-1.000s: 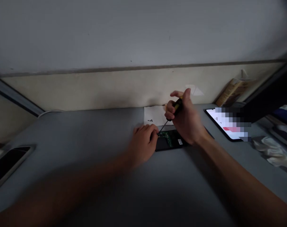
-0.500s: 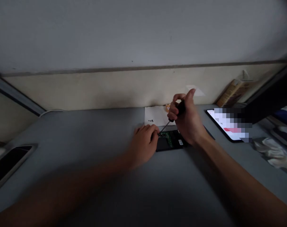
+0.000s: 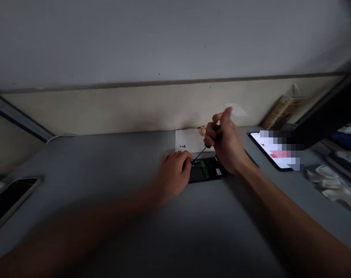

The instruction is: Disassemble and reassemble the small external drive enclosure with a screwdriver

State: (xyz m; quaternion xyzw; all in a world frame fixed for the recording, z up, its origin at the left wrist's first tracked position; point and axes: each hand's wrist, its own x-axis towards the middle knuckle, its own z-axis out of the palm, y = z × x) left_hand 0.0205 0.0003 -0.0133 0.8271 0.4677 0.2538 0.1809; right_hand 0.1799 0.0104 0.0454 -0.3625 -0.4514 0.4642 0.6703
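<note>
The right hand [image 3: 228, 143] has drawn its fingers in around the screwdriver [image 3: 207, 146].

The table [image 3: 114, 154] is gray and flat. Right behind the table is a wall [image 3: 175, 38]. Down low, next to the table, the wall has a cream band [image 3: 105, 110]. Higher above the table it is plain gray, and a thin gray strip [image 3: 105, 85] runs between the two. By the table's left back corner, a gray bar [image 3: 24, 117] slants down. The light is dim, and the table's near side is darkest. Behind the table's right half, a pale, pointy patch [image 3: 239, 110] shows on the cream band.
</note>
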